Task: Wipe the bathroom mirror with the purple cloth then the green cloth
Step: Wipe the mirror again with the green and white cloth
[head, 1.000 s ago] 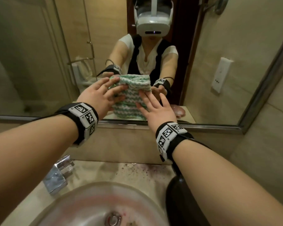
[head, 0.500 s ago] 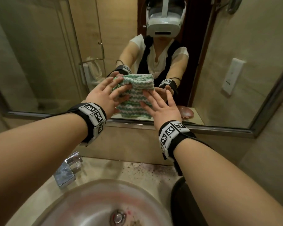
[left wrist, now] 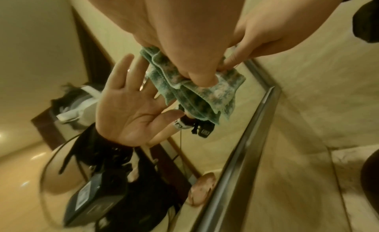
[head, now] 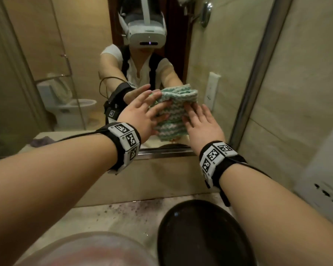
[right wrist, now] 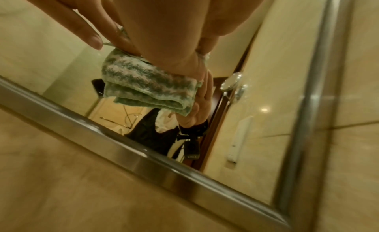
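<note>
Partly, hands cover green cloth (head: pixel 172 112).

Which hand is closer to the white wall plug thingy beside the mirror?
Right. The right hand presses the green cloth on the side toward the white wall socket. The left hand presses the cloth's far side, farther from the socket.

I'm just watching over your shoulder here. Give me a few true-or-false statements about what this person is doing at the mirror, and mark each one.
1. Both hands press a cloth against the mirror. True: left hand, right hand.
2. The cloth is purple. False: it is the green cloth, striped green and white.
3. The cloth is near the mirror's lower right corner. True.
4. The cloth is spread out in one flat layer. False: it is folded in layers.
</note>
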`<state>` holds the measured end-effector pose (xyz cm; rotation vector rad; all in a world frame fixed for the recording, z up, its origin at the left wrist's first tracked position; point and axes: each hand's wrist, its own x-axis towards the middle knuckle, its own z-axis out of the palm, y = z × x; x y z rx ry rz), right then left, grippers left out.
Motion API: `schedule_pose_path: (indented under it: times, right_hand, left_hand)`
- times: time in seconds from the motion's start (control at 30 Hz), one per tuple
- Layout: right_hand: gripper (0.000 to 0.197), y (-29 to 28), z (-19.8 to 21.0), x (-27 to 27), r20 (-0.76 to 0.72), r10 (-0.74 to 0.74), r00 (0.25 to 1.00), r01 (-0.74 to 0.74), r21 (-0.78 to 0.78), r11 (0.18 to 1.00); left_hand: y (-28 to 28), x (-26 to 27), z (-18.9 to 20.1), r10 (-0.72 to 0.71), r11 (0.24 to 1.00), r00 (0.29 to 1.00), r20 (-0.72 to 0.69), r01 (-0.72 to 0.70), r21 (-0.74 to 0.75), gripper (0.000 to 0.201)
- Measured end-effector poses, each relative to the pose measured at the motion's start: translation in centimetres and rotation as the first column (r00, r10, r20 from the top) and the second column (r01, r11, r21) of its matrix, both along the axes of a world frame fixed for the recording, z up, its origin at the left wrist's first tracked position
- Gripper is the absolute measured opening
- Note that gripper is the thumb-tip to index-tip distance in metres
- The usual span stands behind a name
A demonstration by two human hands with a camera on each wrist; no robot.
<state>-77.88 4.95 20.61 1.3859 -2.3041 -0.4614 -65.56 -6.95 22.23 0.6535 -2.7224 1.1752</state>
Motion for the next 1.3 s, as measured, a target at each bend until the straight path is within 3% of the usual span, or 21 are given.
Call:
schedule_pose_path:
  times: [0.1,0.3,0.57,0.73,0.9,1.07,1.13,1.3]
  right_hand:
    - [0.051,1.7,0.2,-2.6,0.042,-0.096,0.994,0.099,-0.075,0.992]
    - [0.051,3.7,0.8,-7.1,0.080,-0.253,0.964,0.263,-0.155,0.952]
    - [0.050,4.8,1.2,-9.0,0.109,-0.217,0.970,0.233,-0.165,0.958]
    - [0.048,5.1,2.2,-8.6,0.170,-0.181,0.969,0.207,-0.148,0.967]
    - [0.053,4.7,3.8,-6.4,0.151,-0.140,0.979,0.146,-0.033,0.989]
    - [0.061,2.6,5.1,-2.9,0.136,-0.055,0.989,0.055,-0.001,0.998]
    - [0.062,1.5,5.5,-1.4,0.109,-0.033,0.993,0.029,0.035,0.999]
    - [0.066,-1.4,7.0,3.2,0.061,0.031,0.998,-0.035,0.076,0.996]
  left_hand:
    - [2.3,-4.2,1.1,-0.081,0.997,0.993,0.091,0.082,-0.005,0.061]
    - [5.3,-10.5,2.4,-0.144,0.986,0.984,0.103,0.152,-0.074,0.058]
    - [5.7,-13.1,2.1,-0.219,0.968,0.970,0.106,0.230,-0.101,0.058]
    - [4.4,-11.5,1.9,-0.267,0.963,0.962,-0.052,0.264,-0.051,0.056]
    - [1.7,-7.9,4.6,-0.268,0.957,0.950,0.159,0.281,-0.067,0.056]
    - [-0.6,-3.9,3.6,-0.170,0.975,0.984,0.049,0.175,-0.136,0.057]
    - [-2.3,-1.8,3.7,-0.188,0.979,0.982,-0.020,0.185,-0.081,0.055]
    - [-5.5,4.1,5.7,-0.139,0.987,0.990,0.027,0.141,-0.077,0.054]
